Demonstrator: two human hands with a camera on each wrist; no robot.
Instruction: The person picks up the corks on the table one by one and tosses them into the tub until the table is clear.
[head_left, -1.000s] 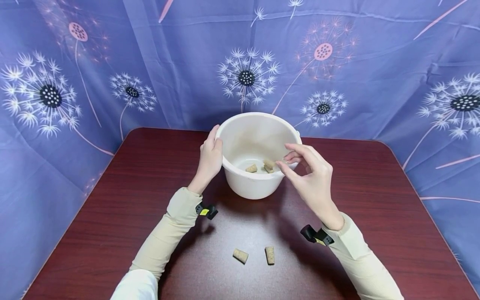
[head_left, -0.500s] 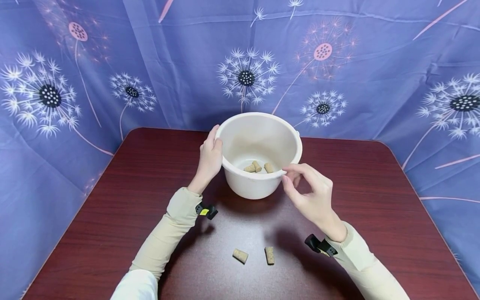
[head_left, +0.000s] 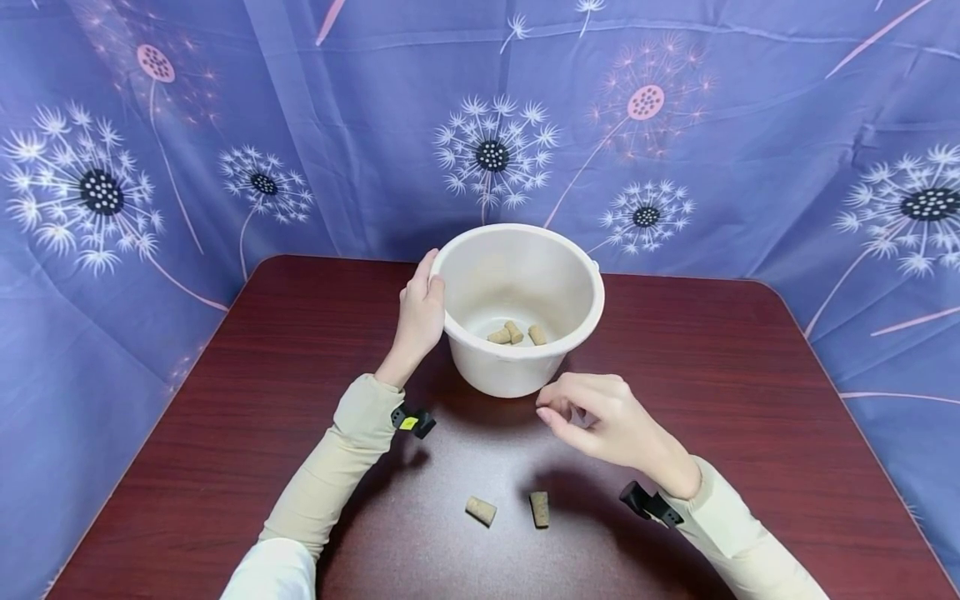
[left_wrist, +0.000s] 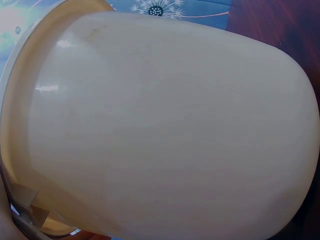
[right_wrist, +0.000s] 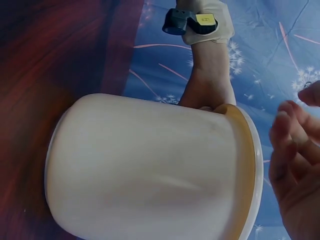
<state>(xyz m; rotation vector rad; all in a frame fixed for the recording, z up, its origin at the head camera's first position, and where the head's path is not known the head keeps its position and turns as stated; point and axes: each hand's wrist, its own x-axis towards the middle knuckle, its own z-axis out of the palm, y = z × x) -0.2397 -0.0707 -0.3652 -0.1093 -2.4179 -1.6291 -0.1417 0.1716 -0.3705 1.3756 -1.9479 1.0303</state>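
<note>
In the head view a white plastic bucket (head_left: pixel 495 373) is tilted so its mouth faces me. My left hand (head_left: pixel 420 312) holds it by the rim on the left side. Three corks lie on the bucket's floor: a left cork (head_left: pixel 498 337), a middle cork (head_left: pixel 514 332) and a right cork (head_left: pixel 537 335). My right hand (head_left: pixel 607 421) hangs over the table in front of the bucket, fingers loosely bent and nothing between them. Below it, a cork (head_left: pixel 539 510) and another cork (head_left: pixel 481 511) lie on the table. The bucket's outer wall (left_wrist: pixel 165 120) fills most of the left wrist view.
The dark red wooden table (head_left: pixel 315 333) has rounded far corners. A blue curtain (head_left: pixel 360 125) printed with dandelions hangs around its back and sides. Each sleeve carries a small black wrist camera, such as the right wrist camera (head_left: pixel 651 504).
My right hand let go of a cork, which now lies inside the bucket, and came back over the rim toward the table's front. The left hand and bucket stayed put.
</note>
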